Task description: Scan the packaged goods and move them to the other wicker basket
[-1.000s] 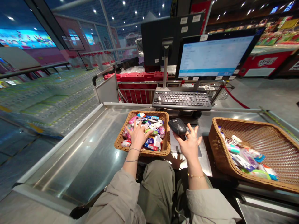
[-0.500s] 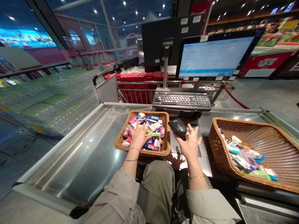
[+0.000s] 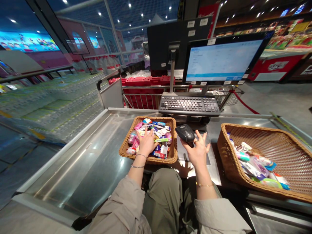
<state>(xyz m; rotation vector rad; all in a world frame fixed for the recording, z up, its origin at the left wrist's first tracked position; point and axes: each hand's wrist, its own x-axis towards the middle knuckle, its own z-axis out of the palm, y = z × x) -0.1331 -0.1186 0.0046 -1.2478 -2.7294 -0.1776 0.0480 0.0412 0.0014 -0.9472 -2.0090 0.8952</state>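
Over the left wicker basket (image 3: 123, 152), my left hand (image 3: 146, 143) reaches in among small packaged sweets. Its fingers are spread, and the fingertips rest on or just above the packs. A green-wrapped pack (image 3: 161, 140) lies beside its thumb; no pack is clearly gripped. My right hand (image 3: 198, 152) is raised beside the black barcode scanner (image 3: 185, 132), its fingers apart. The thumb side sits close under the scanner, and I cannot tell whether it touches. Pink-tinted round containers (image 3: 132, 137) and a white-and-red egg-shaped sweet (image 3: 131, 150) lie left of my left hand.
A larger wicker basket (image 3: 225, 159) at right holds several packaged items. Behind the scanner stand a keyboard (image 3: 190, 103) and a lit monitor (image 3: 223, 61). The metal counter (image 3: 97, 162) extends left with a raised rim. A shopping trolley (image 3: 143, 100) stands beyond it.
My left hand has shifted slightly to the right over the sweets in the basket, fingers still spread. My right hand and the scanner stay nearly in place.
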